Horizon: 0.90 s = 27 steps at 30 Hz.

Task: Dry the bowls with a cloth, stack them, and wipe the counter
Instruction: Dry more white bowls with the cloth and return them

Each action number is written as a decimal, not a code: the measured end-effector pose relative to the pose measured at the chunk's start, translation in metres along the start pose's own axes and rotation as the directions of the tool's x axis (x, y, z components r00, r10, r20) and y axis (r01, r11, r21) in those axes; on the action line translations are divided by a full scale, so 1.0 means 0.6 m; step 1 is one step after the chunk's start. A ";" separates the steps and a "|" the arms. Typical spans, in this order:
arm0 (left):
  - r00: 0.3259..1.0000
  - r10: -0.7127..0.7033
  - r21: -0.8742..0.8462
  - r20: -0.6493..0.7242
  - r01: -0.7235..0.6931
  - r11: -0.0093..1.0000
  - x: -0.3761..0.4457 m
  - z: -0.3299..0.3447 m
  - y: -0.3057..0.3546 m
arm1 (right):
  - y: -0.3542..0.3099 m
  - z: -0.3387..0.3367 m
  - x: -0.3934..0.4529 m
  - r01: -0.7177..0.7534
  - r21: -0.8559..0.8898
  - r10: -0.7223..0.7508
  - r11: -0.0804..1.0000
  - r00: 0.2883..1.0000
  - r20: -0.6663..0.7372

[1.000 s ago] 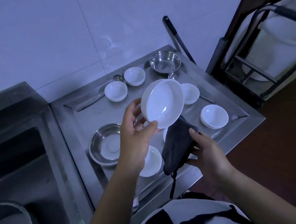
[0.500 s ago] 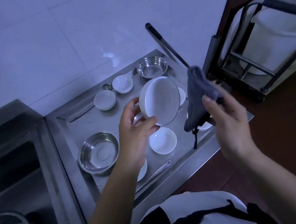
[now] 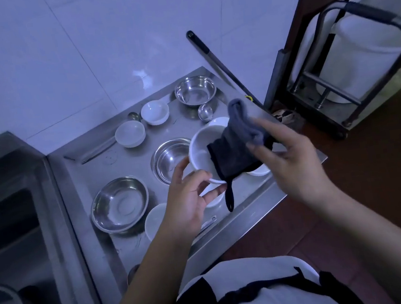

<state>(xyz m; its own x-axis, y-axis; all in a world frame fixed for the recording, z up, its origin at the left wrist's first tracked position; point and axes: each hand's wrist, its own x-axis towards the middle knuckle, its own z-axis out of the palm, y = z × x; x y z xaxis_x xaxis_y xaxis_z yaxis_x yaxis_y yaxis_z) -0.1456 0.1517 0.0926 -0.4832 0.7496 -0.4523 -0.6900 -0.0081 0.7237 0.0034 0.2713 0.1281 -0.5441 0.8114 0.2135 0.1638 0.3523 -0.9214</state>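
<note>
White bowl (image 3: 200, 153), tilted, half covered by dark cloth (image 3: 237, 145).

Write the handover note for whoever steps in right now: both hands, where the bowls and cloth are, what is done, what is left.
Left hand: holds a white bowl by its lower rim, tilted above the counter.
Right hand: holds the dark cloth, pressed into that bowl.
Elsewhere on the counter: two white bowls at the back, another near the front edge, more partly hidden under the hands; three steel bowls, all apart.
Done: nothing stacked; first white bowl being dried.
Left: finish this bowl, dry the others, stack them, wipe the counter.
</note>
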 end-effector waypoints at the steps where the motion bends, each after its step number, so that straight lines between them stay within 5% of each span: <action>1: 1.000 0.004 0.014 -0.004 -0.004 1.000 -0.003 0.002 -0.003 | 0.005 0.002 -0.008 0.065 -0.137 -0.060 0.988 0.997 0.045; 4: 0.999 0.054 0.070 0.002 -0.054 0.996 -0.013 0.012 -0.005 | 0.012 0.010 -0.029 0.187 -0.529 -0.061 0.828 0.967 0.247; 6: 0.995 0.095 0.133 0.003 -0.095 0.987 -0.018 0.013 -0.007 | 0.008 0.010 -0.037 0.165 -0.585 0.079 0.794 0.926 0.369; 8: 0.994 0.111 0.171 0.008 -0.111 0.979 -0.020 0.008 -0.010 | 0.007 0.008 -0.034 0.044 -0.450 0.148 0.892 0.912 0.383; 10: 0.993 0.119 0.184 0.019 -0.120 0.976 -0.019 0.006 -0.010 | 0.004 0.005 -0.022 -0.141 -0.262 0.193 0.955 0.964 0.182; 14: 0.976 0.205 0.248 0.076 -0.217 0.944 -0.022 0.013 -0.013 | 0.007 0.008 -0.004 -0.478 -0.119 0.470 0.870 0.878 -0.091; 19: 0.932 0.339 0.273 0.127 -0.361 0.892 -0.026 0.016 -0.005 | 0.004 0.047 -0.004 -0.741 0.266 0.749 0.616 0.656 0.092; 27: 0.933 0.337 0.245 0.124 -0.358 0.901 -0.021 -0.020 0.008 | 0.004 0.103 0.009 -0.701 0.299 0.703 0.648 0.701 0.120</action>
<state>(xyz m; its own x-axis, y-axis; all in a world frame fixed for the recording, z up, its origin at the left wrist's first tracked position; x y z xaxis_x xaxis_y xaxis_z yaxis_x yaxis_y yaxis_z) -0.1492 0.1344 0.0952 -0.6164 0.7792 -0.1135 -0.3165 -0.1132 0.9418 -0.0501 0.2478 0.1070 -0.3650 0.7607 -0.5368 0.2416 -0.4794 -0.8437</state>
